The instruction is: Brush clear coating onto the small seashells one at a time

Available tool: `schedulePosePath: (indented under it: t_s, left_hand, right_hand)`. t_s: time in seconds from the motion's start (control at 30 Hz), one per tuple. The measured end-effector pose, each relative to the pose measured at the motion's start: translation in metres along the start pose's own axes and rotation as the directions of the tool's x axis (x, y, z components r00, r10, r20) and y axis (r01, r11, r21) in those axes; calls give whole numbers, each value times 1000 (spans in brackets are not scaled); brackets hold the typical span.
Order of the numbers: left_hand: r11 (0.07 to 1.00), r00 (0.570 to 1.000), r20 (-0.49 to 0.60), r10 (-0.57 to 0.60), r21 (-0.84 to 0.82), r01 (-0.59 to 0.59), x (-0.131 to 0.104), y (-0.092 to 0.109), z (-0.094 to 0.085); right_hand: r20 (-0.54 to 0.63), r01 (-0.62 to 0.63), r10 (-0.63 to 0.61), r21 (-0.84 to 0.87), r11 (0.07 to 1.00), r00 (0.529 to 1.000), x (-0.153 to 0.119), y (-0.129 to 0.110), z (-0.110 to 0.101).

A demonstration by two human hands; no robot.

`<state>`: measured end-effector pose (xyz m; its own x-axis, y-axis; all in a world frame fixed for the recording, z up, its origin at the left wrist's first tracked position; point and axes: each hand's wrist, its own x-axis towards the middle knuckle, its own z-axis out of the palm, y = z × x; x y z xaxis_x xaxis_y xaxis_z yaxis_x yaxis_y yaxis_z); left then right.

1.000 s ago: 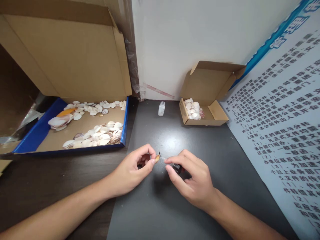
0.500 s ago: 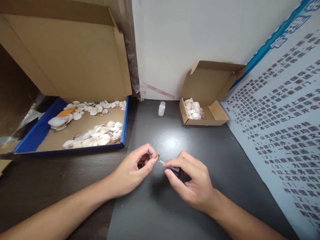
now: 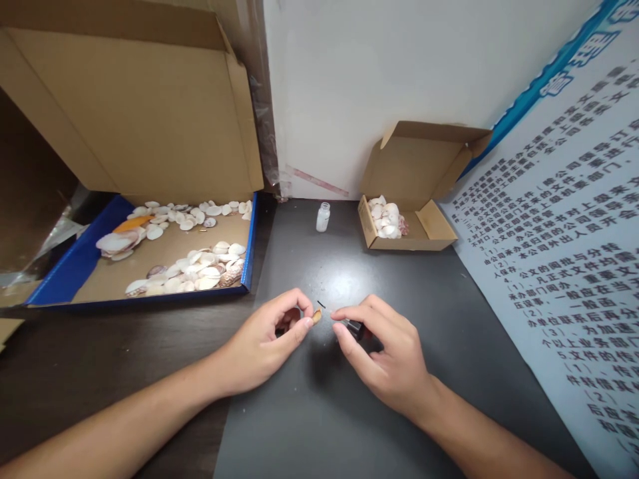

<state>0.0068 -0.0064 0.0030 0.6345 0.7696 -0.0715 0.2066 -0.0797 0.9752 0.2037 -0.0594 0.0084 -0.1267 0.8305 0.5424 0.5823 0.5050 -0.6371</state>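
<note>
Between thumb and forefinger, my left hand (image 3: 274,339) pinches a small brown shell (image 3: 317,315). Just right of it, my right hand (image 3: 387,349) holds a black cap (image 3: 355,328) with a thin applicator pointing toward the shell; its tip is hard to make out. A short dark curved piece (image 3: 321,304) shows just above the gap between the hands. Farther back, an uncapped small glass bottle (image 3: 323,217) stands upright on the grey mat (image 3: 279,426).
At the left, an open blue-edged box (image 3: 252,246) holds white shells (image 3: 200,269) and an orange item (image 3: 132,223). A smaller open cardboard box (image 3: 412,243) with white shells stands at the back right. A printed sheet (image 3: 574,266) leans along the right side.
My right hand has drawn slightly right and up with the cap, widening the gap to the shell. The shell has tilted in my left hand, and the dark curved piece now shows.
</note>
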Motion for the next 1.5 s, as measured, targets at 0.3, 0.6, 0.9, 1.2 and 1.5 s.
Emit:
schedulePosePath:
  t_s: [0.3, 0.6, 0.9, 1.2, 1.5]
  left_hand:
    - [997, 997, -29, -73, -21, 72, 2, -2, 1]
    - [995, 996, -36, -79, -69, 76, 4, 0, 1]
    - [956, 984, 30, -178, -232, 180, 5, 1, -2]
    - [927, 974, 56, -218, -299, 224, 3, -5, -3]
    - [949, 980, 39, -195, -245, 198, 4, -2, -1]
  right_hand:
    - [24, 63, -63, 29, 998, 998, 0, -1, 0]
    - [2, 46, -46, -3, 999, 999, 0, -1, -1]
    - [31, 3, -2, -37, 999, 1000, -1, 2, 2]
    - [19, 59, -60, 33, 998, 998, -2, -1, 1]
    - [42, 69, -71, 58, 996, 997, -2, 0, 0]
